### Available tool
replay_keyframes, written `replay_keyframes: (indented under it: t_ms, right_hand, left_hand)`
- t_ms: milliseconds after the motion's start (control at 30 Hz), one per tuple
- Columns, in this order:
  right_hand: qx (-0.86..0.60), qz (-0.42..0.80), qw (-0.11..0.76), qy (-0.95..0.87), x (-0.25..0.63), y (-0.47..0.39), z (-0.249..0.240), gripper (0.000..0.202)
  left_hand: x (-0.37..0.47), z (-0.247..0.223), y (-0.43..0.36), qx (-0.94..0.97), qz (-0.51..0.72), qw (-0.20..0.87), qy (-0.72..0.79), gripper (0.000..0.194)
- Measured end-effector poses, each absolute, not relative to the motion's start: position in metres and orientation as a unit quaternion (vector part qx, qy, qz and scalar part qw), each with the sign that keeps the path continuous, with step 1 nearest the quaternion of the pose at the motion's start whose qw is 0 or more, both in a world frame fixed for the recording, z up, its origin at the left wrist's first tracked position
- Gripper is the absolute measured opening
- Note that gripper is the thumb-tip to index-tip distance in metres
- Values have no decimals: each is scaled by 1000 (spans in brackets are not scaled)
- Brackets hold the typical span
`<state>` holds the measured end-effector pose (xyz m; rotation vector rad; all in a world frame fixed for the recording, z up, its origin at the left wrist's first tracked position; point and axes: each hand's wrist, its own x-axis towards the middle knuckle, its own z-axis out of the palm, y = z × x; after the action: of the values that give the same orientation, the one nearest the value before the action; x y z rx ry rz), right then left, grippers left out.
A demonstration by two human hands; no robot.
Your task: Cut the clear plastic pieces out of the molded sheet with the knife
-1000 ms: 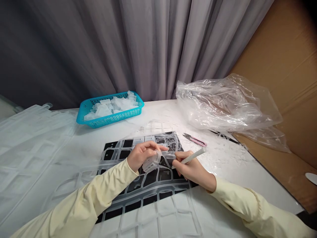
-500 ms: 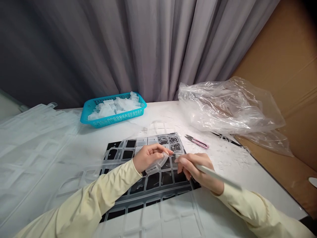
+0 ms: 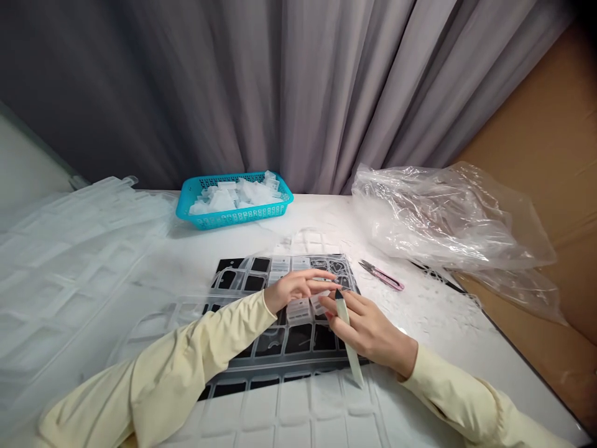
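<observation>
My left hand [image 3: 301,287] hovers over a clear compartment sheet [image 3: 252,364], its fingers stretched toward the right and spread slightly. My right hand [image 3: 368,326] grips a pale, flat-handled tool [image 3: 351,348] with a dark end that points up and away from me. Beneath the fingertips of both hands, small clear plastic boxes [image 3: 298,312] sit on the sheet; the fingers partly cover one of them. A black board [image 3: 298,339] lies under the sheet. Thin clear scraps [image 3: 329,267] fill compartments at its back right.
A blue basket [image 3: 237,219] holding clear plastic pieces stands at the back. Pink-handled snips [image 3: 382,275] lie right of the board. A crumpled clear bag [image 3: 448,218] rests at the back right, and stacked clear sheets [image 3: 79,261] spread over the left side.
The view has shifted left. My left fingers have straightened off the small clear piece. My right hand has turned the tool from slanting rightward to pointing toward me, its dark end now showing.
</observation>
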<state>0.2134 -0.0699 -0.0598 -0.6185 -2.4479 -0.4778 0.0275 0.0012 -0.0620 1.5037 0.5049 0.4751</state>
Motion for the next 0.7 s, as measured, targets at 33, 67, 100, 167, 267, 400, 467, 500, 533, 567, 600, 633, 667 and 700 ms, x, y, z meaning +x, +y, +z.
replay_keyframes:
  t_ms: [33,67,100,167,267,400,467,500,533,567,600,633,667,700]
  right_hand:
    - [-237,-177,286,-911,213,-70,-60,21]
    - [-242,-173,291,-909,214,-70,-60,22]
    - [-247,-169,296,-907,214,-70,-61,22]
    - [-257,-166,304,-902,215,-70,-63,22]
    - [-281,-159,311,-894,217,-69,-70,23]
    - [-341,-88,343,-871,218,-66,-81,24]
    - [-372,-48,386,-843,216,-64,-83,23]
    - [-386,-30,408,-827,215,-64,-84,22]
    - [-399,-16,427,-811,213,-64,-83,21]
    - [-411,-6,441,-798,212,-64,-83,19]
    - [-425,4,447,-787,211,-64,-82,17]
    - [-440,13,449,-778,210,-65,-81,14]
    - [-454,21,447,-770,210,-66,-81,11]
    - [-463,24,444,-767,210,-66,-81,10]
  left_hand:
    - [27,-64,0,668,206,684,210,57]
    - [26,-65,-1,678,205,678,197,64]
    - [25,-67,-4,699,210,656,190,70]
    - [24,-68,-9,769,220,571,186,77]
    - [24,-69,-16,853,219,434,188,81]
    - [23,-71,-19,871,217,401,183,88]
    - [23,-72,-18,866,217,409,187,90]
    - [23,-73,-18,864,216,413,191,90]
    - [23,-74,-18,861,216,416,195,90]
    - [23,-74,-18,859,217,421,196,90]
    - [23,-75,-18,855,221,427,194,90]
    - [24,-76,-18,850,228,435,192,89]
    - [25,-77,-18,844,236,443,192,87]
    - [25,-78,-18,836,244,451,194,85]
